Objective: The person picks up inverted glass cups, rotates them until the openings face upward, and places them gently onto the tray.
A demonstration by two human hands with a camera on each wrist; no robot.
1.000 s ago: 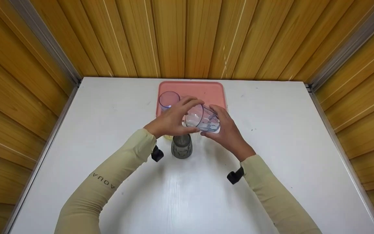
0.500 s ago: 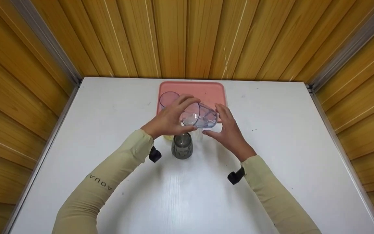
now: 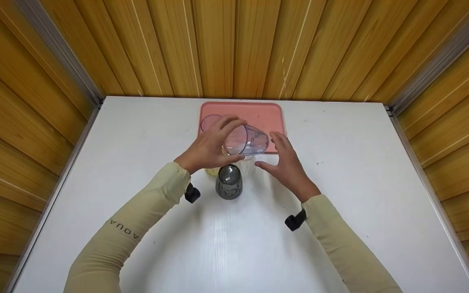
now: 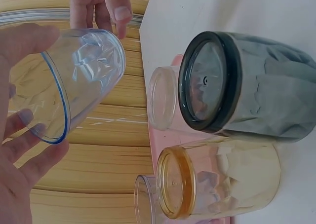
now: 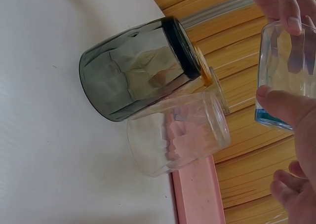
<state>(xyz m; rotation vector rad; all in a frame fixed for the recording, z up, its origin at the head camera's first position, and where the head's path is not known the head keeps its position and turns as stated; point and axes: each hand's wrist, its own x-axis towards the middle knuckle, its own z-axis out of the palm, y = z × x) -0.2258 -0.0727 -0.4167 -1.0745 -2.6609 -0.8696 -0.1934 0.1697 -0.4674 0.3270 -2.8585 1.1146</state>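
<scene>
My left hand grips a clear, blue-tinted cup by its rim end. Fingers and thumb curve round it, and the cup lies tilted on its side in the air, mouth to the left. Just right of its base, my right hand stands with thumb and fingers spread, a gap showing between them and the cup in the head view. Below, a grey cup stands upside down on the table. Beside it are an upside-down amber cup and a colourless cup, partly hidden in the head view.
A pink tray lies at the table's back edge, with another tinted cup on its left side, partly behind my left hand. Wood-patterned walls enclose the white table at the back and sides.
My right fingers have come off the cup's base. My left hand has carried the cup slightly left and toward the back, turning it a little. The other cups have not moved.
</scene>
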